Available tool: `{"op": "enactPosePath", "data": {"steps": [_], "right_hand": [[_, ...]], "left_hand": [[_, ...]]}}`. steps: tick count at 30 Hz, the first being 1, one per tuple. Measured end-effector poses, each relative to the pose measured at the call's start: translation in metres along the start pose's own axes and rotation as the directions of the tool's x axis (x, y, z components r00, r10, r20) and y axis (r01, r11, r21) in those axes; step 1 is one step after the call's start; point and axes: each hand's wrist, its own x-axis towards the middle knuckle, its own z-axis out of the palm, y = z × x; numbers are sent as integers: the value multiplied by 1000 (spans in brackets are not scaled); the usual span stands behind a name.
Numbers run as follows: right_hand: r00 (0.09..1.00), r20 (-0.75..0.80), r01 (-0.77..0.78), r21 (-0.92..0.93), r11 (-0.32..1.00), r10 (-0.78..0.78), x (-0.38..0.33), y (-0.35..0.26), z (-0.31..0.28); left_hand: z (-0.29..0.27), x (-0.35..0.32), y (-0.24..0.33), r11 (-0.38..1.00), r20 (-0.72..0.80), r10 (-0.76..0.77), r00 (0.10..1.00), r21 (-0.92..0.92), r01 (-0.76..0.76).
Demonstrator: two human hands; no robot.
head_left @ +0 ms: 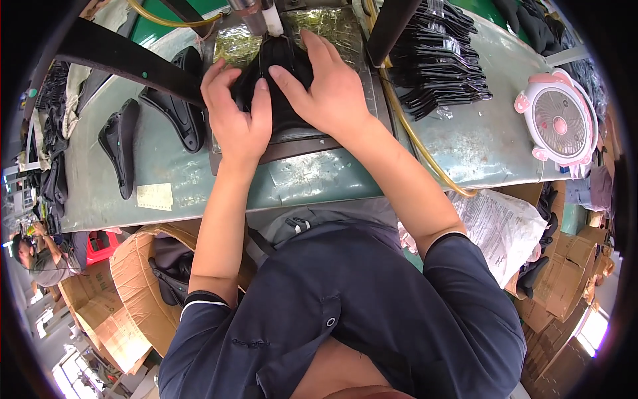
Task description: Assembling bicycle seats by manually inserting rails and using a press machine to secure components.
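Both hands press on a black fabric piece [287, 56] lying on a dark metal plate [299, 143] under a machine head [256, 13]. My left hand [234, 113] lies flat on the piece's left side, fingers curled over its edge. My right hand [325, 83] covers its right side, thumb pointing left toward the other hand. Crinkled shiny film [335, 26] lies under the piece. Most of the fabric is hidden by my hands.
A stack of black flat parts [442, 56] sits right of the plate. Black shaped pieces [119, 143] [174, 110] lie at left on the green worktable [319, 183]. A pink fan [559, 121] stands far right, and a yellow hose [415, 136] crosses the table. Cardboard boxes [133, 292] stand below, and another person [36, 256] is at far left.
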Motion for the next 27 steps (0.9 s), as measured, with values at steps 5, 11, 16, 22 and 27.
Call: {"op": "enactPosePath", "data": {"steps": [5, 11, 16, 22, 27], "right_hand": [[984, 118, -151, 163, 975, 133, -4, -6, -24], [943, 246, 171, 218, 961, -224, -17, 14, -97], [921, 202, -388, 568, 726, 334, -79, 31, -102], [733, 83, -600, 546, 585, 675, 1, 65, -174], [698, 85, -542, 711, 448, 711, 108, 178, -221]], "left_hand": [[-14, 6, 7, 973, 271, -226, 936, 15, 231], [-62, 3, 19, 723, 541, -425, 725, -278, 632], [-93, 32, 68, 66, 907, -200, 371, -366, 928], [-116, 20, 32, 372, 779, -86, 621, -553, 746], [-109, 41, 48, 684, 808, 158, 568, -504, 527]]}}
